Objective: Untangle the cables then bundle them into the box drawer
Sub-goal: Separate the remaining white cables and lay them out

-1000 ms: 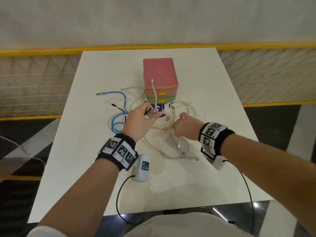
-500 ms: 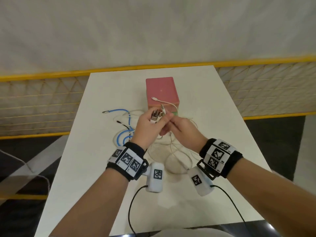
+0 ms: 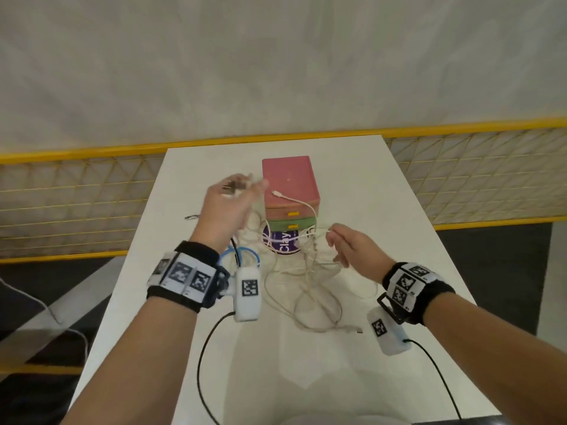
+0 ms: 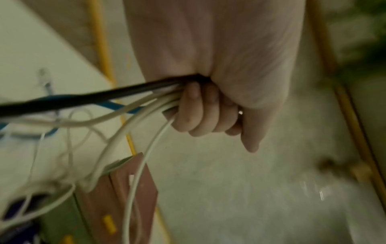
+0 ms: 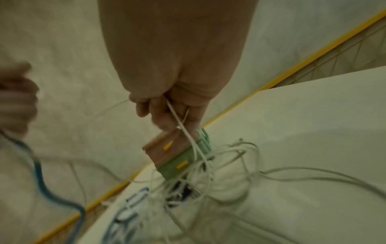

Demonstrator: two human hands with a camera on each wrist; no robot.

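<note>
A tangle of white cables lies on the white table in front of a small drawer box with a pink top, a pink drawer and a green drawer. My left hand is raised left of the box and grips a bunch of cables: a black one, a blue one and several white ones, with plug ends sticking out by the fingers. My right hand is lower, right of the tangle, and pinches a thin white cable. One white cable end lies on the box top.
A purple round label reading "Clay" lies under the cables by the box. A blue cable loops on the table at the left, its plug further left. A yellow mesh fence stands behind the table. Black wrist camera leads trail off the near edge.
My hands were together at the tangle in front of the box. They have moved apart: the left hand rose up and left with its bunch of cables, the right hand drew right and down.
</note>
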